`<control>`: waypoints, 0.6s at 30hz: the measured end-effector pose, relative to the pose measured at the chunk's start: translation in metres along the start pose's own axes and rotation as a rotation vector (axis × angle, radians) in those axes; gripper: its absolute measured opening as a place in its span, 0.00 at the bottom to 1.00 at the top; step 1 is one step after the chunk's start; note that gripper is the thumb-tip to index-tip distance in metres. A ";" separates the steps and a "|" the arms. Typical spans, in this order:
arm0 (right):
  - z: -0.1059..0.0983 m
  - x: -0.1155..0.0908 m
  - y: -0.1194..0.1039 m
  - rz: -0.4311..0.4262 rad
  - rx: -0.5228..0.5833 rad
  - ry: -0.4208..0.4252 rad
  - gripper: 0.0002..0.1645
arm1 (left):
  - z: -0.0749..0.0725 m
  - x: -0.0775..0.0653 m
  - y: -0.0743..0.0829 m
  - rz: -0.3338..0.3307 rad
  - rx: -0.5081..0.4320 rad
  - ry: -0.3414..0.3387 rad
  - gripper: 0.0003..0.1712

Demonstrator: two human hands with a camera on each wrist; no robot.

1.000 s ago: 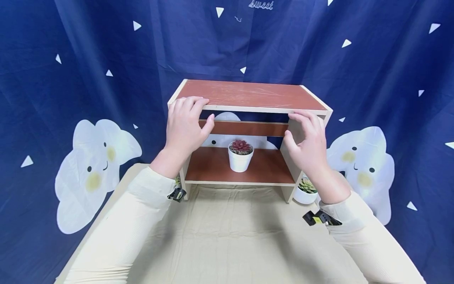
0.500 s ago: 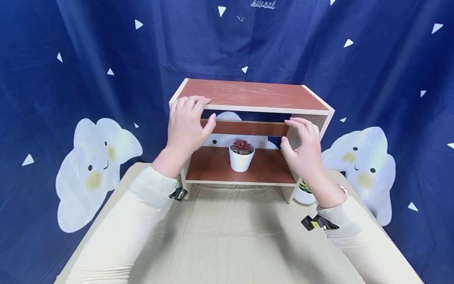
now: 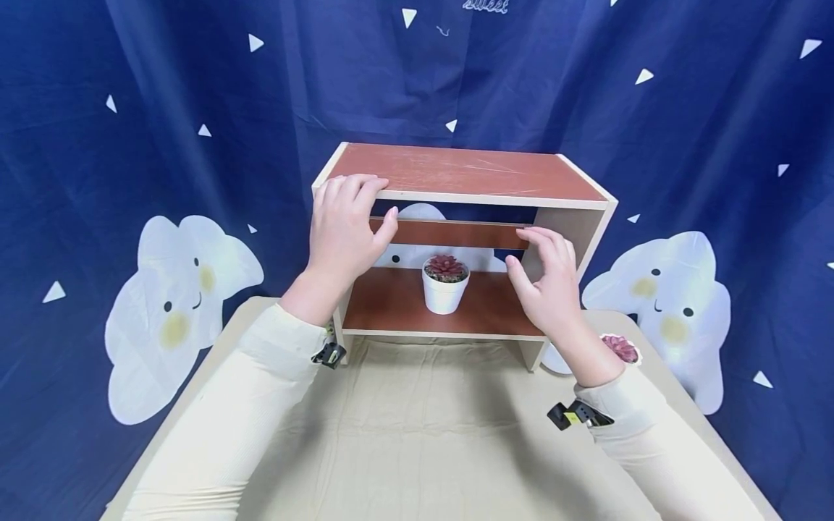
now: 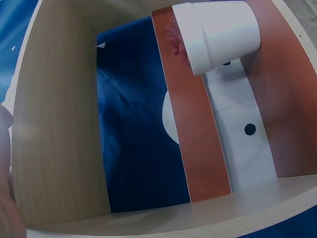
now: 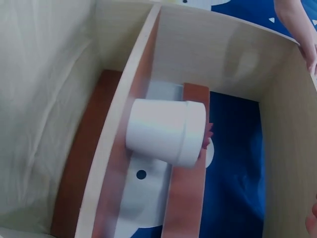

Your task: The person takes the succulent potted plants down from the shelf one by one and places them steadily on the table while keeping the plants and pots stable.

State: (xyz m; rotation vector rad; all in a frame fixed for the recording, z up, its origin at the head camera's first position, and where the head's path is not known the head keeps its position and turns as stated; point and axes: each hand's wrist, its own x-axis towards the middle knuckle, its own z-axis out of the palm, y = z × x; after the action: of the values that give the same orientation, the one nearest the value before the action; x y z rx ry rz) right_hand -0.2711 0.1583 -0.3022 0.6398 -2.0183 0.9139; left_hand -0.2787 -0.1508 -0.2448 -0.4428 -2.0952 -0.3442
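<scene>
A small wooden shelf unit (image 3: 472, 172) with reddish-brown boards stands on the cloth-covered table. Inside it, on the lower board, sits a white pot (image 3: 445, 295) holding a dark red succulent (image 3: 447, 267). My left hand (image 3: 344, 230) rests on the unit's front left top edge, fingers over the top and thumb apart below. My right hand (image 3: 549, 286) hovers before the right side of the opening, fingers loosely bent, holding nothing. In the left wrist view the same pot (image 4: 223, 34) appears sideways. The right wrist view shows the pot (image 5: 163, 131) and my left hand (image 5: 299, 29) on the edge.
Right of the unit, partly behind my right forearm, are another white pot (image 3: 556, 359) and a red succulent (image 3: 620, 348). A beige cloth (image 3: 417, 434) covers the table. Behind hangs a dark blue curtain (image 3: 365, 72) with clouds and triangles.
My right hand has come away from the unit's top right front edge and moved down and left, toward the opening. My left hand stays on the top edge.
</scene>
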 end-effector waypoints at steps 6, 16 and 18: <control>0.006 -0.004 0.001 0.010 0.010 0.000 0.27 | 0.001 0.000 -0.001 0.003 0.002 0.004 0.27; 0.013 -0.011 -0.001 0.064 0.003 -0.048 0.28 | 0.000 0.000 -0.001 0.015 0.000 0.014 0.27; 0.015 -0.012 -0.001 0.079 0.002 -0.062 0.28 | 0.000 0.000 -0.001 0.015 0.001 0.014 0.27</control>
State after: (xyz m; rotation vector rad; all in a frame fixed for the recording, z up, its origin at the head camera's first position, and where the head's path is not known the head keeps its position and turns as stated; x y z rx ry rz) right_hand -0.2702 0.1475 -0.3179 0.5997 -2.1113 0.9533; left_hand -0.2793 -0.1518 -0.2451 -0.4536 -2.0776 -0.3363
